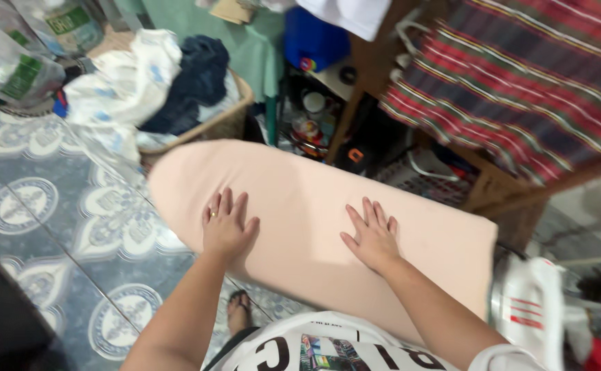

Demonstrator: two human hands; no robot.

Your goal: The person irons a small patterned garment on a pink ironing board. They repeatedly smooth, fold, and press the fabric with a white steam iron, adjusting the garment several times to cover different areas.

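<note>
A peach-coloured ironing board (293,185) stretches from the upper left to the lower right in front of me. My left hand (226,225) lies flat on its near left part, fingers spread, a ring on one finger. My right hand (372,235) rests flat on the middle of the board, fingers apart. Neither hand holds anything. The board's surface is bare apart from my hands.
A basket (235,117) piled with white and dark clothes stands beyond the board's tip. A red plaid cloth (520,75) covers wooden furniture at the upper right. A white iron (530,309) sits at the board's right end. Patterned floor tiles (73,227) and my sandalled foot (240,309) show below.
</note>
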